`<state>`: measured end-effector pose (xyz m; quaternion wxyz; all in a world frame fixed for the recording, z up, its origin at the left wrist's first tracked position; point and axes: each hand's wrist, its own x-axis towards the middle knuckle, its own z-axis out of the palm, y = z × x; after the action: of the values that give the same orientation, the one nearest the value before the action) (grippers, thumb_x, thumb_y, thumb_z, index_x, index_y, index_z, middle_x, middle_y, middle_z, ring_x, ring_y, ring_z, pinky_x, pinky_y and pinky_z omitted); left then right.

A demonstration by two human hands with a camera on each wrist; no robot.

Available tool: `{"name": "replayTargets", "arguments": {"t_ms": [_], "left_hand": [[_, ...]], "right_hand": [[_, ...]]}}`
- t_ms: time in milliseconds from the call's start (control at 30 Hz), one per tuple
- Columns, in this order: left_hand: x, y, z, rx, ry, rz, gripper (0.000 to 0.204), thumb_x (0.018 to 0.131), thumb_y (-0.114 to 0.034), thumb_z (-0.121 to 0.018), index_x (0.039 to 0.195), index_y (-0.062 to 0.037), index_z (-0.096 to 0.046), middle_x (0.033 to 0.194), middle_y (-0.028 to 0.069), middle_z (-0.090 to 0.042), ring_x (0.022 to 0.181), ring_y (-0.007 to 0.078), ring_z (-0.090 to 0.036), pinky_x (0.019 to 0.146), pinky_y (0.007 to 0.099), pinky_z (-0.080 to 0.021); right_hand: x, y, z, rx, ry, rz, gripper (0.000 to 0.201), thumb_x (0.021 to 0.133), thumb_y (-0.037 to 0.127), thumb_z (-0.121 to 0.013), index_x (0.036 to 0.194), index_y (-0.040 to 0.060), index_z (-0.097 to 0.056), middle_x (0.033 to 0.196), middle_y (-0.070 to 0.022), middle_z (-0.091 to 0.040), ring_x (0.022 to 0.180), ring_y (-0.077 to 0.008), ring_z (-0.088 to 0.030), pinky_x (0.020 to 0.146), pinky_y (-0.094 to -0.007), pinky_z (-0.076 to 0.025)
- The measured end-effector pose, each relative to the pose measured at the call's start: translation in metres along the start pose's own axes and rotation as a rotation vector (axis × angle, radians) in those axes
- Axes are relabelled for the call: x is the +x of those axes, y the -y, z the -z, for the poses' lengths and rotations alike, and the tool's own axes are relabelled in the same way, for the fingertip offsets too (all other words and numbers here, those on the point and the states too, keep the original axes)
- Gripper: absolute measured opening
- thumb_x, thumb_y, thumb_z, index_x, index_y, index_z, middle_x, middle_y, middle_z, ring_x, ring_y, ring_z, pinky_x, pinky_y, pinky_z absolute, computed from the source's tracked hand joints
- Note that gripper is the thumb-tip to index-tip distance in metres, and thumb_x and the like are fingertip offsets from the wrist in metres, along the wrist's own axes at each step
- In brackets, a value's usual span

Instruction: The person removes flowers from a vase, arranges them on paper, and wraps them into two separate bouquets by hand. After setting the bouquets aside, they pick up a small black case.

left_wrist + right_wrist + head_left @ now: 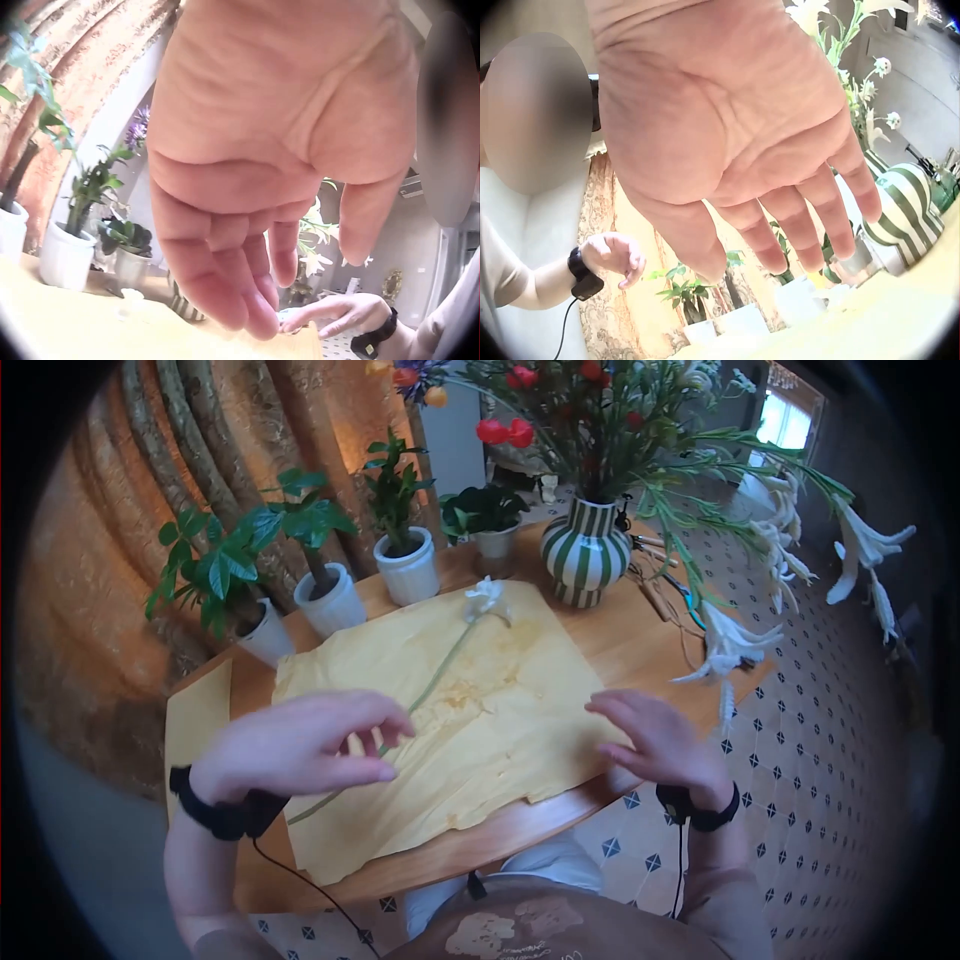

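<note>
A white flower (pixel 486 600) on a long green stem (pixel 440 672) lies slantwise across a creased sheet of yellow paper (pixel 540 740) on the wooden table. My left hand (pixel 318 738) hovers above the paper's left part and overlaps the stem in the head view; its fingers hang loosely bent with nothing between them, as the left wrist view also shows. Over the right edge of the paper is my right hand (pixel 655 738), palm down and holding nothing. In the right wrist view its fingers (pixel 802 232) are extended and slightly spread.
A green-and-white striped vase (pixel 586 550) with a large bouquet stands at the back right, white lilies (pixel 735 640) drooping past the table's edge. Several potted plants (pixel 408 565) line the back. Tools (pixel 655 595) lie beside the vase. Another yellow sheet (pixel 198 710) is at the left.
</note>
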<state>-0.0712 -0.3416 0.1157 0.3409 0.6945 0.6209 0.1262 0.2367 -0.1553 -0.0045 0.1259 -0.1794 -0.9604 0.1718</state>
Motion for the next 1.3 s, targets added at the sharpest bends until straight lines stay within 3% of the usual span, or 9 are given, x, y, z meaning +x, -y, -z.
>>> {"name": "replayTargets", "arguments": {"t_ms": [233,367,400,500,733,933,1000,1233,1300], "left_hand": [[0.162,0.012,0.022,-0.066,-0.098,-0.338,0.048,0.089,-0.029,-0.065,0.123,0.0003,-0.049,0.111,0.0124,-0.06,0.1,0.0187,-0.058,0.086,0.0325,-0.048],[0.25,0.002,0.023,-0.328,-0.309,-0.114,0.07,0.079,-0.031,-0.075,0.128,0.0088,-0.044,0.118,0.018,-0.059,0.109,0.022,-0.056,0.093,0.0315,-0.046],[0.273,0.006,0.024,-0.379,-0.352,-0.079,0.087,0.079,-0.033,-0.077,0.139,0.0105,-0.03,0.136,0.0236,-0.044,0.121,0.0257,-0.048,0.098,0.0321,-0.043],[0.306,-0.005,0.024,-0.376,-0.453,-0.104,0.093,0.074,-0.037,-0.08,0.136,0.0126,-0.032,0.135,0.0232,-0.045,0.121,0.0251,-0.049,0.097,0.0325,-0.043],[0.411,0.014,0.024,-0.268,-0.822,-0.367,0.065,0.066,-0.018,-0.078,0.121,0.0033,-0.052,0.112,0.0173,-0.063,0.1,0.0254,-0.063,0.088,0.0347,-0.048],[0.407,-0.004,0.006,-0.339,-1.097,-0.329,0.043,0.066,-0.018,-0.078,0.104,-0.0042,-0.066,0.096,0.0097,-0.068,0.092,0.0222,-0.065,0.082,0.0339,-0.05],[0.419,0.001,0.011,-0.371,-1.12,-0.35,0.044,0.066,-0.019,-0.078,0.105,-0.0043,-0.065,0.097,0.0097,-0.069,0.091,0.0215,-0.066,0.081,0.0337,-0.05],[0.416,-0.003,0.016,-0.543,-1.04,-0.389,0.041,0.068,-0.024,-0.079,0.101,-0.0026,-0.068,0.09,0.009,-0.071,0.081,0.0177,-0.068,0.074,0.0312,-0.052],[0.419,-0.002,0.014,-0.587,-1.042,-0.408,0.039,0.068,-0.024,-0.079,0.1,-0.0024,-0.069,0.088,0.009,-0.071,0.08,0.0172,-0.068,0.073,0.0308,-0.053]], "right_hand": [[0.074,-0.06,0.03,0.184,-0.27,-0.078,0.053,0.086,0.029,-0.067,0.128,0.0029,-0.048,0.121,-0.0142,-0.058,0.112,-0.0278,-0.056,0.095,-0.0371,-0.044],[0.135,-0.128,0.023,0.618,-0.65,-0.179,0.065,0.079,0.031,-0.074,0.128,-0.0017,-0.048,0.118,-0.0174,-0.06,0.109,-0.0261,-0.056,0.094,-0.0363,-0.044],[0.145,-0.129,0.034,0.703,-0.678,-0.031,0.072,0.076,0.036,-0.077,0.128,-0.0037,-0.048,0.113,-0.0136,-0.063,0.103,-0.0214,-0.059,0.09,-0.0322,-0.045],[0.163,-0.158,0.041,0.915,-0.535,-0.308,0.077,0.078,0.04,-0.076,0.131,-0.0059,-0.045,0.111,-0.0102,-0.064,0.098,-0.0175,-0.061,0.088,-0.0278,-0.046],[0.172,-0.168,0.057,1.306,-0.498,-0.052,0.062,0.08,0.042,-0.073,0.122,-0.0024,-0.058,0.112,-0.008,-0.064,0.092,-0.0144,-0.06,0.079,-0.0252,-0.045],[0.203,-0.198,0.062,1.188,-0.511,-0.266,0.068,0.078,0.044,-0.074,0.126,0.0008,-0.055,0.123,-0.0091,-0.058,0.105,-0.0198,-0.056,0.086,-0.0301,-0.042],[0.201,-0.164,0.072,1.217,-0.645,-0.327,0.047,0.083,0.043,-0.07,0.113,0.0084,-0.06,0.106,-0.0049,-0.061,0.098,-0.0165,-0.055,0.084,-0.0314,-0.042],[0.211,-0.189,0.079,1.331,-0.541,-0.413,0.06,0.075,0.045,-0.076,0.123,0.0135,-0.058,0.121,-0.0042,-0.056,0.113,-0.0228,-0.044,0.094,-0.0451,-0.031],[0.212,-0.186,0.079,1.314,-0.588,-0.404,0.053,0.078,0.044,-0.074,0.117,0.0125,-0.059,0.11,-0.004,-0.056,0.099,-0.0202,-0.046,0.084,-0.039,-0.034]]}}
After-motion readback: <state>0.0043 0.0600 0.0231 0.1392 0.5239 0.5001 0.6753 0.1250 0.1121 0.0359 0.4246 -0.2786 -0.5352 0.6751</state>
